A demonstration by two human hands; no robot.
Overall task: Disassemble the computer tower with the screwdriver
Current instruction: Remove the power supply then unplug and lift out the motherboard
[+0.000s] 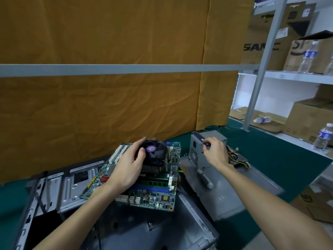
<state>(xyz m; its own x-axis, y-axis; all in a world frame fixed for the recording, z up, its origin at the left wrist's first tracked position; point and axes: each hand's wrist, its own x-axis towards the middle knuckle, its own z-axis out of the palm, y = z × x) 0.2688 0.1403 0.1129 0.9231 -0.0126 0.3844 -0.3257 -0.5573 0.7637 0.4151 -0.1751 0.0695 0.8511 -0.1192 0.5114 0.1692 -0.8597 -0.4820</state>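
The green motherboard [153,194] lies tilted across the open grey tower case [144,230]. On the board stands a black cooler fan [155,153] with a purple label, mounted on a finned heatsink. My left hand [128,166] grips the fan's left side, thumb across its top. My right hand [215,152] pinches a small dark blue tool [207,144] at the top of the grey power supply [197,152]. A screwdriver [204,178] with a pale handle lies on the grey side panel [234,193], apart from both hands.
A drive bracket [59,188] lies at the left on the green mat [270,156]. Yellow cables [237,159] trail behind the power supply. An orange cloth hangs at the back. Shelves at the right hold cardboard boxes and water bottles [323,138].
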